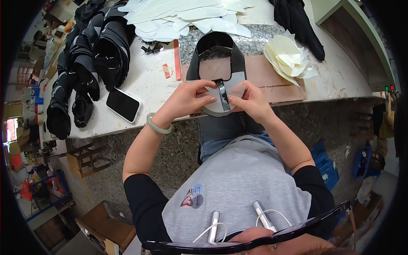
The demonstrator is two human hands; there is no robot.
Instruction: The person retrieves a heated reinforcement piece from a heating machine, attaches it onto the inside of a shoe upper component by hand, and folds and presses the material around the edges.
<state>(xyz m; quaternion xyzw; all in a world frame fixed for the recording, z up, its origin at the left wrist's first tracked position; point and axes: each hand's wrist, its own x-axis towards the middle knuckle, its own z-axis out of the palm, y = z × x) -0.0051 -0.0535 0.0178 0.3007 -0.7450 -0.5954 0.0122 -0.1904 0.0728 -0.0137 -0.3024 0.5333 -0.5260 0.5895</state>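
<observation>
- Dark-rimmed glasses (316, 224) sit nearest the camera, with the grey shirt (238, 178) beyond them.
- Both forearms reach up to the near edge of the white worktop (148, 89); a pale green bangle (159, 124) circles the left wrist.
- At that edge, between the two hands, is a curved black-and-grey piece (234, 80), its grey rounded end toward the person and its black loop pointing away.
- Left hand (191, 98): thumb and index finger grasp the grey end from the left, their tips near a glossy dark strip (223, 95) that runs along its middle.
- Right hand (251, 101): thumb and index finger grasp the same end from the right, the thumb tip just beside the strip. Pale translucent material shows by the fingers; whether they pinch it too, I cannot tell.
- Under the piece lie a pinkish-brown board (276, 91) and, farther back, a speckled stone slab (187, 46).
- Right of it, cream pieces (284, 57) are stacked; beyond, white pieces (182, 17) spread in a heap.
- To the left are a phone (123, 105) and bundled black pieces (111, 55).
</observation>
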